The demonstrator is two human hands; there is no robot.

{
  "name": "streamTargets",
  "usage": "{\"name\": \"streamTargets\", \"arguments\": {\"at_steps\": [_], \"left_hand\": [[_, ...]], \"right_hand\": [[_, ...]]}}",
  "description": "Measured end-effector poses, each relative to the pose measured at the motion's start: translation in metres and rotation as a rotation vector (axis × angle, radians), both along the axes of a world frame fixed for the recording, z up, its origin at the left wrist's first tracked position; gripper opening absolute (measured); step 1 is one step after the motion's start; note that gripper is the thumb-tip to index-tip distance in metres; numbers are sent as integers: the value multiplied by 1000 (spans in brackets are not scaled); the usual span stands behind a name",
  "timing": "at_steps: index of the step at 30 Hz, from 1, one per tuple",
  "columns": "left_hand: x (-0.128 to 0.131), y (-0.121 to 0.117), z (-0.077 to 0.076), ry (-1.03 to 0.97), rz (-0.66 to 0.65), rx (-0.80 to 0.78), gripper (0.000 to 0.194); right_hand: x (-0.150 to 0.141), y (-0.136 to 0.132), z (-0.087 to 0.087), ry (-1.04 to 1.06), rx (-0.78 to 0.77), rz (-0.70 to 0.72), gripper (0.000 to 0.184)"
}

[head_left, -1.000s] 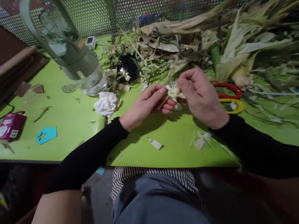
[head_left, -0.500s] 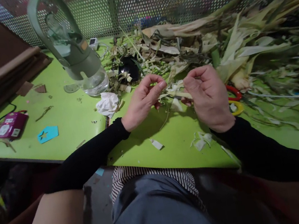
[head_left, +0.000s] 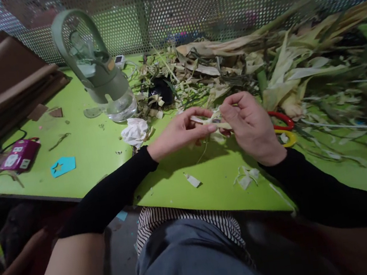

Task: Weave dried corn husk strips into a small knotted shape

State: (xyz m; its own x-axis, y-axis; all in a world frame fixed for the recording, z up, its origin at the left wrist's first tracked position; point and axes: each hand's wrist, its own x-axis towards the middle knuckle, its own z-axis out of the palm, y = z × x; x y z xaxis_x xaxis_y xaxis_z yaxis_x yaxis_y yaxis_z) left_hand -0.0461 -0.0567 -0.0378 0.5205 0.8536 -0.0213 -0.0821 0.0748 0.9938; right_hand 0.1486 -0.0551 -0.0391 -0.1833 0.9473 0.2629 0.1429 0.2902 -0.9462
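Observation:
A small piece of pale corn husk strips (head_left: 215, 122) is pinched between both my hands above the green table (head_left: 95, 146). My left hand (head_left: 181, 133) grips its left end with thumb and fingers closed. Closed on the right end of the same piece is my right hand (head_left: 253, 127), fingers curled. Both arms wear black sleeves. Red and yellow scissors (head_left: 283, 127) lie just right of my right hand.
A big heap of corn husks and leaves (head_left: 280, 68) fills the back and right of the table. A green bladeless fan (head_left: 95, 68), crumpled tissue (head_left: 136, 130), purple box (head_left: 19, 155), blue tag (head_left: 63, 165), brown paper stack (head_left: 3, 86) and husk scraps (head_left: 247, 176) lie around.
My hands drew slightly apart, stretching the husk strip, then came close together again around it. The view has shifted a little to the left and down.

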Motion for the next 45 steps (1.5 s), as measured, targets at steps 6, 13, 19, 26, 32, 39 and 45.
{"name": "streamTargets", "arguments": {"at_steps": [6,13,19,26,32,39,45], "left_hand": [[2,4,-7,2,95,21,32],[-1,6,-2,69,152,67,39],[-5,8,2,155,65,48,19],[1,-1,1,226,3,101,22],[2,-3,-1,234,-40,88,27],[4,-4,-2,132,-54,-53,16],[2,-3,2,124,-85,5,9]], "right_hand": [[1,-1,-1,-67,3,50,45],[2,-2,7,-155,93,59,34],[9,4,4,-192,50,80,26],[5,2,2,-235,153,41,24],[6,3,4,-265,128,-9,28],[8,5,5,-397,310,-5,16],[9,6,4,-560,428,131,17]]}}
